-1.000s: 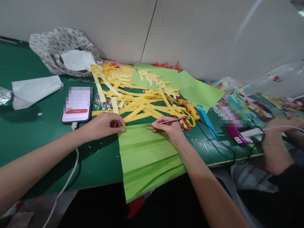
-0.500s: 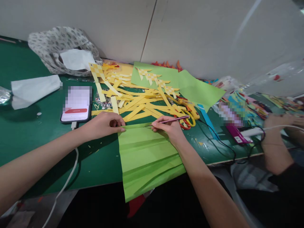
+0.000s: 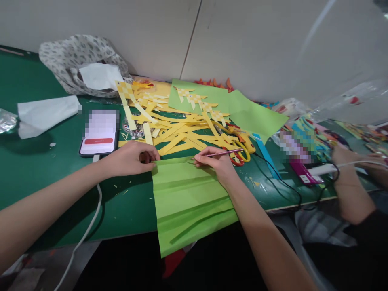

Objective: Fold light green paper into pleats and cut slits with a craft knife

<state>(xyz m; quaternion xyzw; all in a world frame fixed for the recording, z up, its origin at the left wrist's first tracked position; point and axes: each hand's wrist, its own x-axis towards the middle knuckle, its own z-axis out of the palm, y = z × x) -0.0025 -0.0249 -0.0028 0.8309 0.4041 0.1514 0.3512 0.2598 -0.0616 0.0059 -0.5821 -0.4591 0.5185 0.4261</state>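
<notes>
A creased light-green paper sheet (image 3: pixel 188 186) lies on the front of the table and hangs over its edge, with several parallel folds across it. At its upper left corner my left hand (image 3: pixel 130 159) is closed, thumb and fingers on the paper's edge. My right hand (image 3: pixel 214 161) rests on the sheet's upper right part and grips a slim pink pen-like tool (image 3: pixel 226 152). The tool's thin tip meets the paper near its top fold. Just beyond both hands lie loose yellow paper strips (image 3: pixel 178 133).
A charging phone (image 3: pixel 100 133) lies at left, its white cable crossing under my left forearm. Scissors (image 3: pixel 242 151) and a yellow glue gun (image 3: pixel 247 141) sit right of the strips. Woven paper fish (image 3: pixel 194 99) lie on green sheets behind. Another person's arm (image 3: pixel 348 186) is at far right.
My left thumb has drawn slightly left along the paper's edge. My right hand stays nearly in place with the tool. The view has shifted a little.
</notes>
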